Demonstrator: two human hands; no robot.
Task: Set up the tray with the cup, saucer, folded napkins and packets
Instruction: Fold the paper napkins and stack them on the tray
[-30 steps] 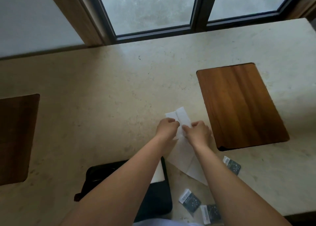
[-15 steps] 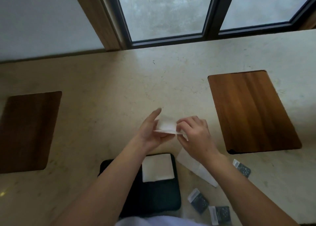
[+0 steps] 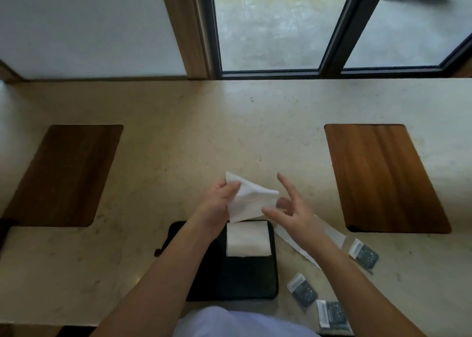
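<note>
A black tray point(image 3: 245, 280) lies on the counter near the front edge, with one folded white napkin point(image 3: 247, 238) at its far right corner. Above the tray my left hand point(image 3: 217, 204) pinches a second folded white napkin point(image 3: 251, 199) by its left edge. My right hand point(image 3: 293, 209) hovers just right of that napkin, fingers spread, holding nothing. An unfolded white napkin point(image 3: 332, 234) lies flat under my right forearm. Three dark packets rest right of the tray: one point(image 3: 364, 253) farther out, one point(image 3: 302, 289) close to the tray, one point(image 3: 332, 316) at the counter edge. No cup or saucer is visible.
The beige stone counter point(image 3: 178, 137) has two inset wooden panels, one at the left point(image 3: 63, 176) and one at the right point(image 3: 383, 176). A window with dark frames point(image 3: 332, 27) runs along the back edge.
The napkin was pressed on the counter by both hands, then lifted. My right hand has now let go and opened, leaving the napkin in my left hand above the tray.
</note>
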